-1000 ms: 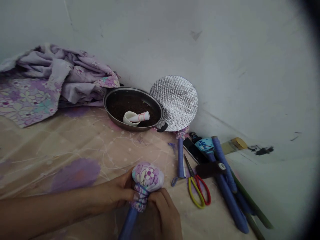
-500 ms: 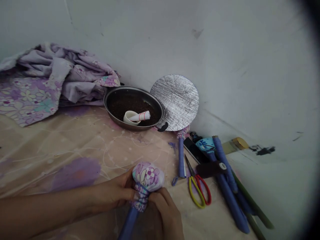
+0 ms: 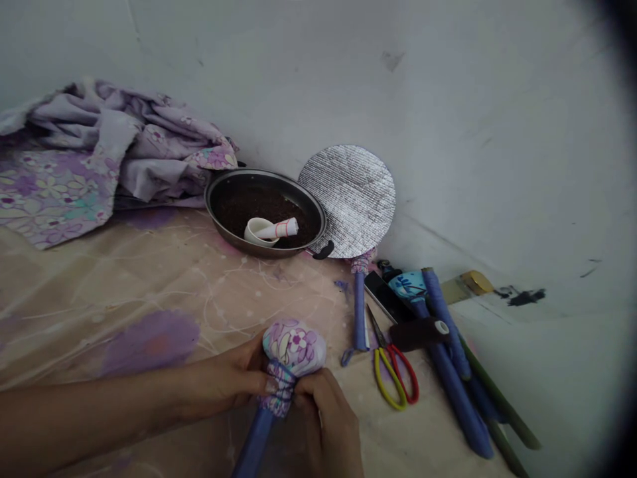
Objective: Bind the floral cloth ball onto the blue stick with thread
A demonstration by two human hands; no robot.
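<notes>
Both hands are closed round a cloth bundle, with nothing spread. The left hand (image 3: 223, 382) comes in from the left along a bare forearm, its fingers (image 3: 261, 378) curled against the bound neck. The right hand (image 3: 326, 425) wraps the same neck from below and to the right, and the 2 hands press together, almost touching. The bundle (image 3: 293, 348) is a rounded head of purple-flowered fabric, held just above the sheet at the lower middle of the view. A tight binding (image 3: 279, 392) gathers it at the neck, onto a blue stick (image 3: 253, 445) that runs down and out of view

Beyond the hands, a translucent sheet (image 3: 99, 299) with purple stains covers the surface. A dark pan (image 3: 259, 249) sits against the wall (image 3: 448, 133), holding a white cup (image 3: 256, 232) and a paper roll (image 3: 281, 229). A round foil disc (image 3: 348, 199) leans just beside it, and a heap of floral cloth (image 3: 124, 159) lies to the left. To the right are a finished-looking stick with a small cloth head (image 3: 359, 312), red-and-yellow scissors (image 3: 393, 378), a phone (image 3: 385, 297) and several blue rods (image 3: 455, 372)
</notes>
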